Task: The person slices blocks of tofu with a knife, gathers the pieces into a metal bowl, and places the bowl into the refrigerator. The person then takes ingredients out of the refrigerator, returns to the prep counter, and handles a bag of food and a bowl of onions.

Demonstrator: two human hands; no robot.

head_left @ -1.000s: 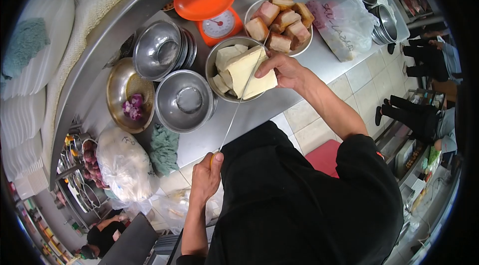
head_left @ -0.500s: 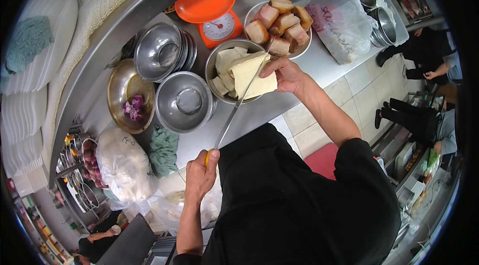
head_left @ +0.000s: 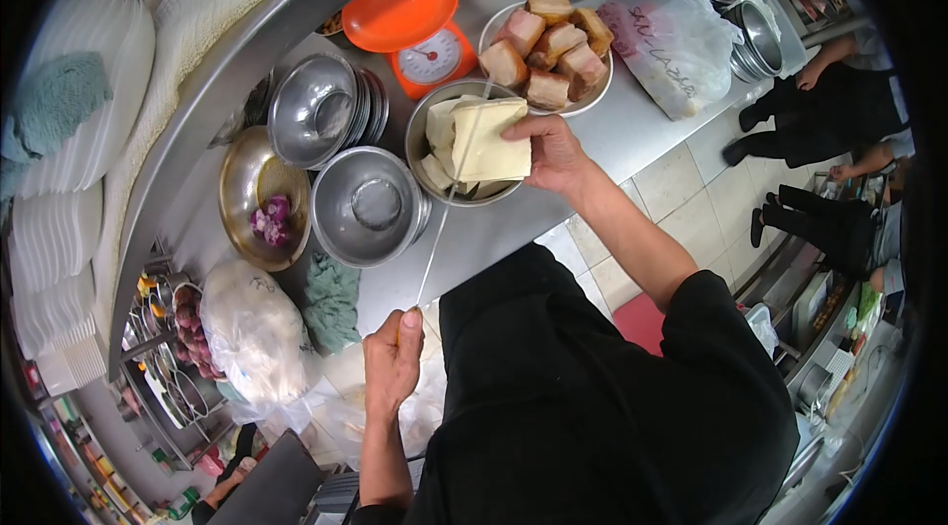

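My left hand is closed around the handle of a long knife. The blade, seen nearly edge-on, runs up past the left side of a pale cream block. My right hand grips that block at its right edge, thumb on top, over a steel bowl. More pale pieces lie in the bowl beneath. Whether the blade touches the block, I cannot tell.
Behind the bowl stand an orange scale and a bowl of meat chunks. Stacked steel bowls, a pan with purple onion pieces, a green cloth and plastic bags surround it. Other people stand at right.
The knife has turned from showing its flat side to nearly edge-on and shifted left along the block. My right hand and the block have tilted and moved slightly left.
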